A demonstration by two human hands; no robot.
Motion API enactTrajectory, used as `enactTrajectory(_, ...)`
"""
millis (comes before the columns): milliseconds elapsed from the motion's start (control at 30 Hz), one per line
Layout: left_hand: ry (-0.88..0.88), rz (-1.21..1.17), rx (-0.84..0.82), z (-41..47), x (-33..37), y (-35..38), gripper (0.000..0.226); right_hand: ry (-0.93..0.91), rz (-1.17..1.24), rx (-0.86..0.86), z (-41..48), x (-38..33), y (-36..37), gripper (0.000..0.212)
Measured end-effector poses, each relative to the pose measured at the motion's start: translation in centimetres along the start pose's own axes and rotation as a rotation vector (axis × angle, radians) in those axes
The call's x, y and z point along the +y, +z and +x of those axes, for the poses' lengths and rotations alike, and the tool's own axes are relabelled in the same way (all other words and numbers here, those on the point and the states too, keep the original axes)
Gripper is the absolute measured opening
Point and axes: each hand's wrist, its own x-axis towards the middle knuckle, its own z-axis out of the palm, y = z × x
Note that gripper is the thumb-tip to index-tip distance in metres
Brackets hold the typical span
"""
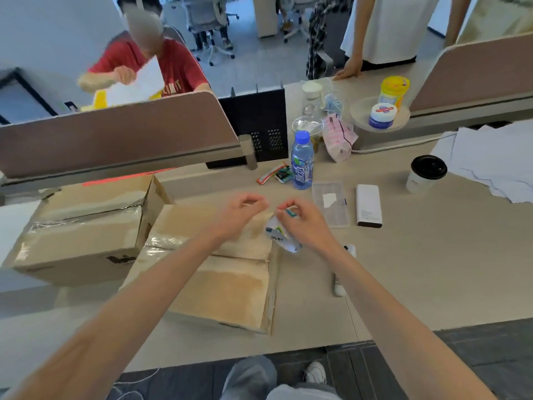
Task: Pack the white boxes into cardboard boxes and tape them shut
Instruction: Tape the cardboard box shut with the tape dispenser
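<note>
The pale desk (pixel 418 269) was seen running across the frame, its near edge cut at 6 o'clock by dark flooring. Open surface was left from 3 to 5 o'clock. A padded divider (pixel 115 134) closed off the desk from 9 to 11 o'clock.

Two cardboard boxes were set side by side, touching, with flaps shut and glossy clear tape along the seams. The far cardboard box (pixel 86 232) was placed at 9 o'clock. The near cardboard box (pixel 225 287) was placed just below centre, its right edge near the desk's open stretch.

Both bare forearms were stretched in from 7 and 5 o'clock, meeting over the near box's far right corner. The left hand (pixel 239 215) was held raised with fingertips drawn to the thumb. Whether anything was pinched there could not be told. The right hand (pixel 302 223) was curled round a crumpled white-and-blue packet (pixel 281 238), whose print was too blurred to read.

Loose papers (pixel 490 157) were cut off at 3 o'clock. A lidded cup (pixel 427 174), a white power bank (pixel 368 204) and a blue bottle (pixel 302 160) were ranged from 2 to 1 o'clock. A small white object (pixel 339 284) was largely hidden by the right forearm.
</note>
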Motion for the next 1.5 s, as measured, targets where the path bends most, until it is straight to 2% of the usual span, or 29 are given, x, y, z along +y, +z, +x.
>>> enactTrajectory(67,0.005,-0.01,0.021,0.7,0.8,-1.1,0.021,-0.045,-0.009,-0.001,1.1,-1.8,0.4,0.005)
enactTrajectory(200,0.001,-0.023,0.016,2.2,1.2,-3.7,0.02,-0.107,-0.059,-0.017,3.8,-4.5,1.5,0.013)
enactTrajectory(300,0.004,-0.033,0.06,4.1,0.8,-6.0,0.023,-0.074,-0.044,-0.06,6.0,-6.0,2.4,0.019)
enactTrajectory(467,-0.029,-0.045,0.16,8.7,-0.9,-11.2,0.02,0.029,0.136,-0.104,10.7,-8.1,4.5,0.044)
enactTrajectory(667,0.027,0.045,0.318,14.9,-1.2,-16.2,0.024,0.02,0.247,-0.133,16.6,-10.7,7.0,0.028)
enactTrajectory(833,0.068,0.262,0.343,19.0,-1.0,-18.9,0.022,0.005,0.167,-0.049,21.1,-11.6,8.6,0.028)
enactTrajectory(967,0.162,0.384,0.357,21.5,0.9,-20.7,0.022,0.057,0.003,0.016,24.0,-10.2,9.4,0.026)
enactTrajectory(1033,0.229,0.466,0.339,22.7,1.9,-21.3,0.025,0.107,-0.028,0.08,25.3,-9.0,10.1,0.03)
enactTrajectory(1233,0.326,0.474,0.387,26.5,2.6,-23.0,0.023,0.203,-0.037,0.123,28.3,-8.2,12.1,0.048)
enactTrajectory(1367,0.415,0.544,0.455,28.9,3.2,-25.5,0.023,0.113,0.134,0.144,29.0,-9.3,12.9,0.028)
enactTrajectory(1500,0.439,0.652,0.386,30.7,4.3,-26.2,0.028,0.053,0.179,0.2,29.3,-9.9,13.6,0.015)
